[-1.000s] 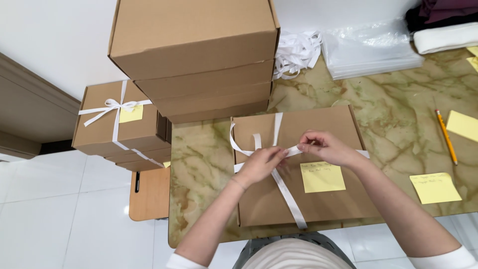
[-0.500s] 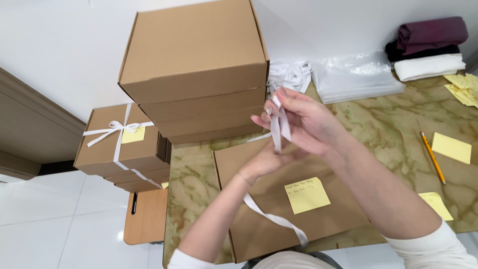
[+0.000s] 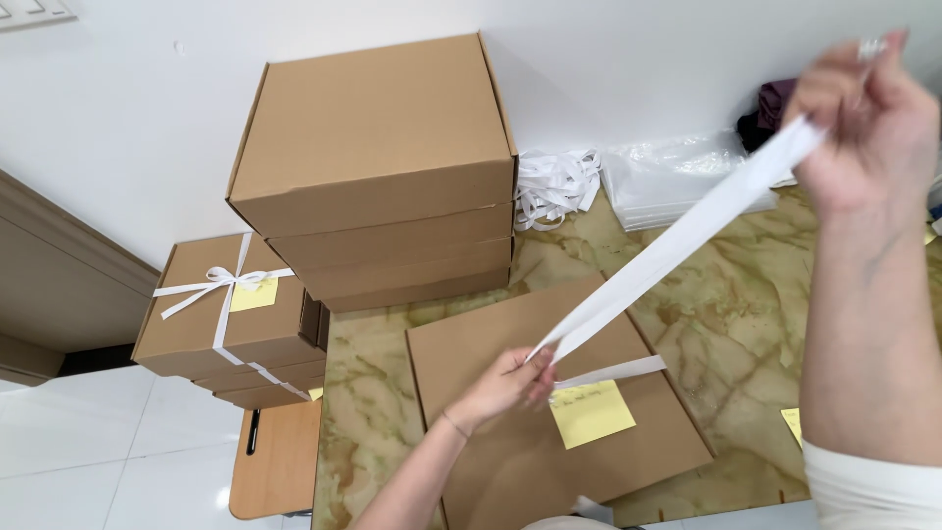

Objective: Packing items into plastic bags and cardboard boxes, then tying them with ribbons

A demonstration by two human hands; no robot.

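Pinching a white ribbon (image 3: 677, 240) low over a flat brown box (image 3: 530, 432), the left hand (image 3: 505, 383) is closed on it beside a yellow sticky note (image 3: 592, 412). The box lies on the marbled worktop (image 3: 726, 324). Raised high, the right hand (image 3: 868, 123) grips the ribbon's other end, pulling it taut. Beyond stand stacked cardboard boxes (image 3: 378, 167), a ribbon pile (image 3: 554, 185), and ribbon-tied boxes (image 3: 231, 319) to the left.
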